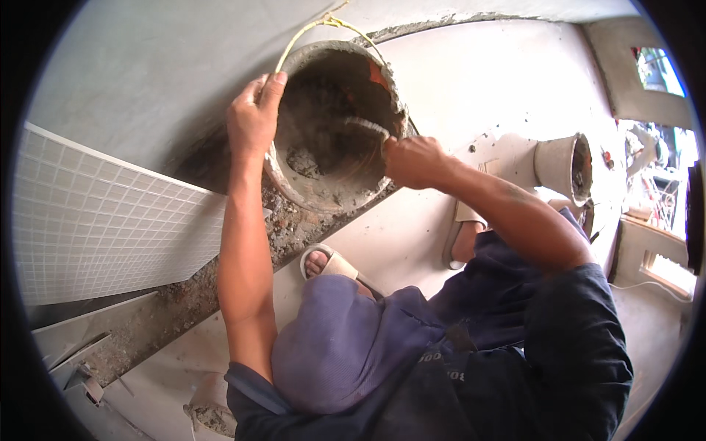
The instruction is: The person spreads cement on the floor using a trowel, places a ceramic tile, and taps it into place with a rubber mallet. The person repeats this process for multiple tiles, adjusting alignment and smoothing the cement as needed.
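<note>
A mortar-smeared bucket point(334, 197) tilts toward me against the wall, its yellow handle point(296, 35) standing up at the far side. Wet grey mortar point(303, 162) clings to its inside. My left hand point(254, 112) grips the bucket's left rim, thumb on top. At the right rim, my right hand point(418, 160) is closed round a tool with a curved shank point(368, 126). The shank is coated in mortar and reaches into the bucket; the tool's working end is hard to make out in the dark inside.
On the left a white gridded tile sheet point(118, 220) leans by the wall. A strip of rubble point(180, 312) runs along the wall's foot. Another bucket point(565, 169) lies on its side at the right, and a mortar-stained container point(212, 411) is at lower left. My sandalled feet point(323, 264) are close by.
</note>
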Motion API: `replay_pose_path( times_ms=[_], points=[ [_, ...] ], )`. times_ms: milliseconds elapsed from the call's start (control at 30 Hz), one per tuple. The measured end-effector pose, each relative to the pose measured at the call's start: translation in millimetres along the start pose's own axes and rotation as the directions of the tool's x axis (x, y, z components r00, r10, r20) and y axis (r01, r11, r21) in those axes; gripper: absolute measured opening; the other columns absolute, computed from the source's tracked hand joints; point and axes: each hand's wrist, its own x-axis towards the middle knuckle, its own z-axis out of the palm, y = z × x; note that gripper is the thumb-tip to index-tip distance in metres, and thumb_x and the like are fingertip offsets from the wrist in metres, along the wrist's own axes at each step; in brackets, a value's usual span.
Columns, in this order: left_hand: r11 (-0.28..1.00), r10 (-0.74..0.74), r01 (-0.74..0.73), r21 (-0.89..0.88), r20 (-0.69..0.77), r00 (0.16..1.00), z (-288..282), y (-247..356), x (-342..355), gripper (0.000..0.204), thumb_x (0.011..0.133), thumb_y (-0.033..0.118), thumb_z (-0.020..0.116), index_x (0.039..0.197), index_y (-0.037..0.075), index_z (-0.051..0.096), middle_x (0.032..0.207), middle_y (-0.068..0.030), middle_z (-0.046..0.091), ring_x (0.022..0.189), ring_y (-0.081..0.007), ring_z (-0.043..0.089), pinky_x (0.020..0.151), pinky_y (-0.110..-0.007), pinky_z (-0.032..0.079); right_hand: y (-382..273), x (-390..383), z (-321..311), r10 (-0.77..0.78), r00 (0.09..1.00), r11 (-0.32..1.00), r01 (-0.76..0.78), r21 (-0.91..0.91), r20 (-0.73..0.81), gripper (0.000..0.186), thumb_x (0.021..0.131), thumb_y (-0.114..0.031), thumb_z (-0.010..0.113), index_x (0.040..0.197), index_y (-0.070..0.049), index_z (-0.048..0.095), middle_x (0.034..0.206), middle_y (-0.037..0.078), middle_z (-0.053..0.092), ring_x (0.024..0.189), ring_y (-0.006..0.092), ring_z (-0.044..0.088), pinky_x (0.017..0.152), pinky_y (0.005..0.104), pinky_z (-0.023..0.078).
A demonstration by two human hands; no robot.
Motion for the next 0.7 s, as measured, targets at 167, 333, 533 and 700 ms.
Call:
replay_pose_path(
  times_ms=[167, 333, 533, 700],
  points=[
    [0.986, 0.14, -0.139, 0.096, -0.007, 0.99, 5.3, -5.2, -2.4, 0.052, 0.092, 0.047, 0.063, 0.105, -0.003, 0.068, 0.084, -0.0159, 0.072, 0.077, -0.0232, 0.07, 0.072, -0.034, 0.053, -22.3, 49.8, -7.7, -0.06, 0.998, 0.969, 0.067, 0.237, -0.037, 0.029, 0.084, -0.02, 0.048, 0.08, 0.002, 0.066, 0.066, 0.017, 0.067, 0.072, 0.0273, 0.071, 0.072, 0.0385, 0.058],
    [0.991, 0.132, -0.131, 0.032, -0.051, 0.99, -4.1, -14.8, -7.6, 0.046, 0.092, 0.039, 0.067, 0.105, -0.005, 0.068, 0.081, -0.0155, 0.071, 0.07, -0.0194, 0.065, 0.07, -0.032, 0.052, -50.2, 57.0, 29.6, -0.126, 0.98, 0.825, 0.016, 0.565, 0.157, 0.029, 0.082, -0.021, 0.052, 0.08, 0.005, 0.066, 0.072, 0.019, 0.069, 0.079, 0.0278, 0.072, 0.075, 0.0403, 0.057],
    [0.993, 0.102, -0.096, 0.071, -0.089, 0.991, 3.5, -12.3, -11.8, 0.048, 0.09, 0.039, 0.068, 0.105, -0.007, 0.068, 0.087, -0.0189, 0.071, 0.08, -0.0238, 0.07, 0.074, -0.034, 0.052, -21.1, 12.7, -12.6, -0.251, 0.941, 0.963, 0.266, -0.039, 0.225, 0.027, 0.075, -0.012, 0.051, 0.085, 0.004, 0.07, 0.095, 0.023, 0.07, 0.091, 0.036, 0.069, 0.08, 0.0459, 0.054],
    [0.998, 0.057, -0.054, 0.037, -0.084, 0.995, 1.8, -8.4, -10.1, 0.047, 0.089, 0.038, 0.069, 0.105, -0.006, 0.068, 0.088, -0.0202, 0.071, 0.082, -0.0267, 0.07, 0.076, -0.035, 0.052, 1.2, 19.6, -23.7, -0.024, 0.996, 0.989, 0.036, 0.143, -0.083, 0.026, 0.078, -0.015, 0.054, 0.091, 0.005, 0.066, 0.091, 0.023, 0.069, 0.087, 0.0343, 0.069, 0.08, 0.0424, 0.055]
  ],
)
